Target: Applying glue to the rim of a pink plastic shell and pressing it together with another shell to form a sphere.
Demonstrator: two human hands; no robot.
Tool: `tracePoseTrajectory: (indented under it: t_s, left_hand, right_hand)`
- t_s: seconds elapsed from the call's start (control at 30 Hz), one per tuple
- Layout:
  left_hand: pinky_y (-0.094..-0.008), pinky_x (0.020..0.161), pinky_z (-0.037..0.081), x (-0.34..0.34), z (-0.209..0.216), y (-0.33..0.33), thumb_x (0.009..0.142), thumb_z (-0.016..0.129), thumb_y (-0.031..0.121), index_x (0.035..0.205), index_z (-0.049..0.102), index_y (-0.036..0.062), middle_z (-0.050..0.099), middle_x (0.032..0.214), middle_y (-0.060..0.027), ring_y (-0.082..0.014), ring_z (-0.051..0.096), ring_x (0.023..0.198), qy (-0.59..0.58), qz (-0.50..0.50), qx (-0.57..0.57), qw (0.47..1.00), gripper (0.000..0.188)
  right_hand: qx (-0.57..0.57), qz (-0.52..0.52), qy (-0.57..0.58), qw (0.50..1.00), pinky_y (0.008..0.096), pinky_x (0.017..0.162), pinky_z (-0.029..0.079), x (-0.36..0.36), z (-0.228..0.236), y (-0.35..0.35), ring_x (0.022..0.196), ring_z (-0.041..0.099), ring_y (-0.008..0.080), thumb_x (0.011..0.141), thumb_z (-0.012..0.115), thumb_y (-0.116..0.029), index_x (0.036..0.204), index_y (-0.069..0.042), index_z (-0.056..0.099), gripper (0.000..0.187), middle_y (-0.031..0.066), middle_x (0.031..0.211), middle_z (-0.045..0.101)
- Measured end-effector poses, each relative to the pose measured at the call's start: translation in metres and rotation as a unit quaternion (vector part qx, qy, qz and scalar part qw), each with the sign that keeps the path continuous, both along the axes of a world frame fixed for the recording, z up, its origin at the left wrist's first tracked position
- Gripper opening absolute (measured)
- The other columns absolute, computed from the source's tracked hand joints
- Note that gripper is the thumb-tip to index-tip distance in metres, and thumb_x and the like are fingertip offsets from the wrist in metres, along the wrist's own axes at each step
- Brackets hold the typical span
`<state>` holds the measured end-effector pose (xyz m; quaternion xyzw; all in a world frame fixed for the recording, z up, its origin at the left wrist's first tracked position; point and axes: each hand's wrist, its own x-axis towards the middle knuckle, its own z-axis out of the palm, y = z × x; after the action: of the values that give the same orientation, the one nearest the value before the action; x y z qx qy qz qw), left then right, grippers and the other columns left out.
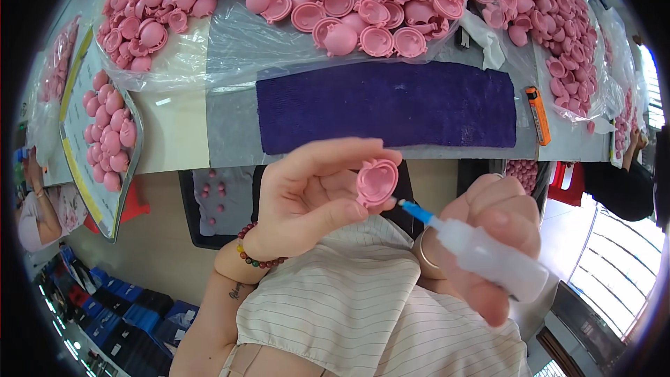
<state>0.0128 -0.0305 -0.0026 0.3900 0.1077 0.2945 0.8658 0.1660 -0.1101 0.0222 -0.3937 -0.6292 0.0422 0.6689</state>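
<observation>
Left hand: thumb and fingertips pinch pink shell, hollow side showing. Right hand: fingers wrapped around bottle, nozzle by shell's rim; contact unclear.

pink shell: smth plas. | btl: cloudy plas. | mat: matt cloth | sheet: glossy plas.

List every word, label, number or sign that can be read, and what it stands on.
None can be quoted with certainty.
Left forearm: small dark script, too small and blurred to read.
Orange item right of the purple cloth: dark markings, too small to read.
Squeeze bottle in the right hand: no lettering visible.
Pink shell in the left hand: no lettering visible.
</observation>
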Motion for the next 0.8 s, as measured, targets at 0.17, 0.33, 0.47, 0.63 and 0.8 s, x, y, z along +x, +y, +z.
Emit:
tracePoseTrajectory:
  t_s: [0.17, 0.33, 0.47, 0.63, 0.8]
  left_hand:
    - [-0.0314, 0.075, 0.048, 0.001, -0.001, -0.001, 0.072, 0.062, 0.007, 0.108, 0.039, -0.0045, 0.048, 0.106, -0.0266, -0.0224, 0.057, 0.088, 0.028, 0.031, 0.021, 0.999, 0.044]
    - [-0.0294, 0.078, 0.046, 0.002, -0.005, 0.000, 0.073, 0.058, 0.001, 0.108, 0.040, -0.0054, 0.048, 0.109, -0.0238, -0.0207, 0.054, 0.092, 0.013, 0.017, 0.026, 0.999, 0.040]
    - [-0.0286, 0.081, 0.044, 0.002, -0.003, 0.003, 0.073, 0.054, -0.005, 0.110, 0.040, -0.0067, 0.046, 0.112, -0.0213, -0.0195, 0.052, 0.097, -0.014, -0.014, 0.020, 1.000, 0.039]
    - [-0.0303, 0.076, 0.047, 0.004, 0.002, -0.001, 0.071, 0.065, 0.010, 0.106, 0.041, -0.0045, 0.049, 0.105, -0.0266, -0.0217, 0.056, 0.090, 0.038, 0.024, 0.003, 0.999, 0.045]
    - [-0.0329, 0.075, 0.049, 0.003, 0.003, 0.000, 0.071, 0.065, 0.010, 0.105, 0.041, -0.0052, 0.049, 0.105, -0.0271, -0.0227, 0.055, 0.091, 0.036, 0.019, 0.014, 0.999, 0.044]
  right_hand:
    - [-0.067, -0.017, -0.047, 0.996, 0.0238, 0.038, 0.028, -0.002, 0.001, -0.002, 0.049, 0.039, 0.0138, 0.078, 0.034, -0.059, 0.092, 0.007, 0.052, 0.069, 0.0049, 0.061, 0.044]
    - [-0.041, -0.050, 0.017, 0.998, 0.0216, 0.032, 0.028, -0.007, 0.000, 0.001, 0.044, 0.044, 0.0102, 0.065, 0.059, -0.050, 0.081, 0.007, 0.059, 0.060, 0.0048, 0.060, 0.055]
    - [-0.017, -0.039, 0.030, 0.999, 0.0217, 0.033, 0.029, -0.004, 0.000, 0.002, 0.045, 0.045, 0.0105, 0.066, 0.058, -0.050, 0.083, 0.008, 0.058, 0.060, 0.0070, 0.064, 0.057]
    - [-0.015, -0.071, 0.009, 0.997, 0.0229, 0.036, 0.022, -0.006, -0.006, 0.005, 0.046, 0.035, 0.0125, 0.079, 0.031, -0.059, 0.089, 0.007, 0.054, 0.071, 0.0049, 0.057, 0.041]
    - [0.031, -0.069, -0.003, 0.997, 0.0223, 0.035, 0.026, 0.000, -0.008, 0.008, 0.047, 0.042, 0.0133, 0.077, 0.041, -0.053, 0.086, 0.009, 0.053, 0.064, 0.0122, 0.066, 0.049]
